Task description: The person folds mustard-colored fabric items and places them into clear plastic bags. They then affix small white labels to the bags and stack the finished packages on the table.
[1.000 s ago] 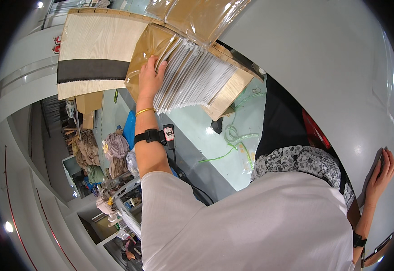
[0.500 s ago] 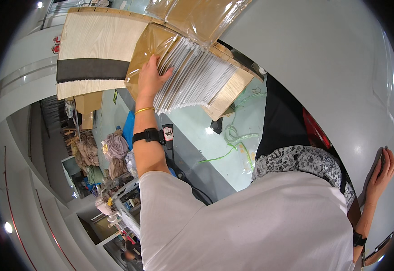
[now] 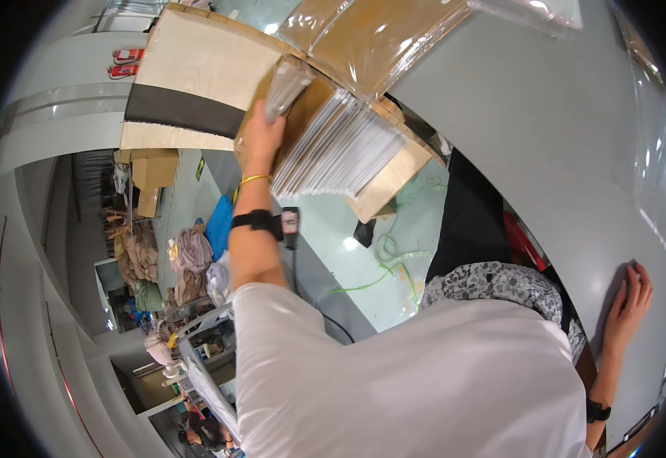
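Left hand (image 3: pixel 260 133): closed on a clear plastic bag (image 3: pixel 285 84) pulled from the white stack (image 3: pixel 333 149) in a cardboard box (image 3: pixel 390 179). Right hand (image 3: pixel 629 301): laid flat, open, on the grey table (image 3: pixel 546 137).

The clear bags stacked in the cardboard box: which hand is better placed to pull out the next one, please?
Probably the left hand: it is gripping a clear bag at the cardboard box. The right hand lies flat on the grey table.

Glossy clear plastic bags (image 3: pixel 333 141); matt brown cardboard box (image 3: pixel 394 179); smooth grey table (image 3: pixel 546 137)
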Available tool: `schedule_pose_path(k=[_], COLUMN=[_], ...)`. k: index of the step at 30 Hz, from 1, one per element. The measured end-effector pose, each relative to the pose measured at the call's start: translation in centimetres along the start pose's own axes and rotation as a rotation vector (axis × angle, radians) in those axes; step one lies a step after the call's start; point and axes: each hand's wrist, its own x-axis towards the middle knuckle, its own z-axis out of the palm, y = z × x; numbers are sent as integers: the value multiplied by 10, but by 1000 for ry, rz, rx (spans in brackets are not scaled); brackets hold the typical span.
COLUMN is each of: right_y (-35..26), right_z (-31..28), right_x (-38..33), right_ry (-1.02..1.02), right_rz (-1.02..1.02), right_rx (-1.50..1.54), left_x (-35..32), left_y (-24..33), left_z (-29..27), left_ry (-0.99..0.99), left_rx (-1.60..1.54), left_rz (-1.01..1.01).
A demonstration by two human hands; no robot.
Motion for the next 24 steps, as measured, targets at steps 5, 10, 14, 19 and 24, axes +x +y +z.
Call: schedule_pose_path(k=[5,10,14,19,24], right_y=[-74,-184,-191,-110,-41], right_z=[-21,-28,-13,-39,-82], right_x=[44,138,162,128,70], right_ry=[-224,-758,-542,-196,-321], right_rz=[-183,-45,-357,14,484], right_rx=[570,1184,1715,1854,2441], left_x=[-46,-120,-144,-139,-137], left_y=[12,108,198,296,400], left_z=[-143,-187,-156,-153,-172], left_ry=[-155,-165,-375,-379,-567], left_rx=[-907,-1393,-1638,-1481,-750], left_rz=[-194,-87,101,598,1693])
